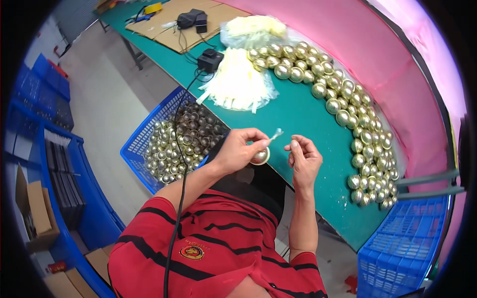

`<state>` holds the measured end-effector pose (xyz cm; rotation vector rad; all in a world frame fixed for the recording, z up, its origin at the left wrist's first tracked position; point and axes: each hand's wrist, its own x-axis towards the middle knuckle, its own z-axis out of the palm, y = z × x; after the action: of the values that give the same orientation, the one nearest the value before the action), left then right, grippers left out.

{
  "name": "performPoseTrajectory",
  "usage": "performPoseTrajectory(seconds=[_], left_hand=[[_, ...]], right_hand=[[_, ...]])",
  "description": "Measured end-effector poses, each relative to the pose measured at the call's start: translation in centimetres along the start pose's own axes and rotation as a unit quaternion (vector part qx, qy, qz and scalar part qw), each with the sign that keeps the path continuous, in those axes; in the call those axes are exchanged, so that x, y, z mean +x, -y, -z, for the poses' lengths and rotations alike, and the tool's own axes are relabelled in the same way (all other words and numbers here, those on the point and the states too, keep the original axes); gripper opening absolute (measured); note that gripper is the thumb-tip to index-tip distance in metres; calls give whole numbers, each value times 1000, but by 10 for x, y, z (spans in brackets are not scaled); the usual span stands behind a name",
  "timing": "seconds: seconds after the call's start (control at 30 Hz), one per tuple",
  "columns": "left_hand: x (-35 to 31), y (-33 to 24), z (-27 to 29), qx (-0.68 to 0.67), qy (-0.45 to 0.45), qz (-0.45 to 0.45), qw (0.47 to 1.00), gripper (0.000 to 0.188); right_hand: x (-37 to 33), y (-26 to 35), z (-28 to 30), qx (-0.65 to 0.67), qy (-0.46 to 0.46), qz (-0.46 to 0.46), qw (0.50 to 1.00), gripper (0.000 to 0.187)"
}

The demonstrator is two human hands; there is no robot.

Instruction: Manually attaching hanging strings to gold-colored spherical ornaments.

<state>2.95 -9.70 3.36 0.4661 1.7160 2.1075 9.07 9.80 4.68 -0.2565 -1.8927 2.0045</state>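
My left hand (242, 149) pinches a thin pale strip (276, 134) between thumb and forefinger, its loose, whitish end sticking out past the fingertips. Just beneath those fingers hangs a shiny gold ball (260, 157) with a paler rim; how it joins the strip is hidden. A short gap to the right, my right hand (304, 158) is raised over the green table's edge, fingers curled and thumb against the forefinger. Whatever it may hold is too small to make out. Below my left forearm a blue basket (140, 133) holds many gold and darker balls.
Gold balls (343, 117) lie in a long curved band on the green table (298, 116). Bundles of pale strips (238, 82) lie beyond my hands, near black power adapters (209, 60) and cardboard (164, 27). A black cable (180, 198) runs across my left arm. Another blue basket (397, 243) stands right.
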Motion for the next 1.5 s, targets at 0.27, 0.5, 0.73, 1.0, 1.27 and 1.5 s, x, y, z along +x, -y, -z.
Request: performPoseTrajectory(seconds=[0.27,0.5,0.73,1.0,1.27,1.5], left_hand=[[-23,52,116,66,-254,-50,964,9],[-38,97,184,229,-384,-30,894,16],[-38,98,158,190,-330,-53,923,12],[-29,89,124,155,-291,-57,942,10],[-38,77,114,167,-257,-51,951,12],[-39,77,117,167,-254,-39,952,12]], right_hand=[[55,-27,-59,-231,88,117,962,16],[97,-43,-97,-329,81,206,918,14],[108,-53,-83,-412,87,193,886,14],[136,-54,-114,-419,105,221,874,17],[187,-67,-141,-463,110,264,839,25],[196,-75,-151,-499,148,313,795,24]])
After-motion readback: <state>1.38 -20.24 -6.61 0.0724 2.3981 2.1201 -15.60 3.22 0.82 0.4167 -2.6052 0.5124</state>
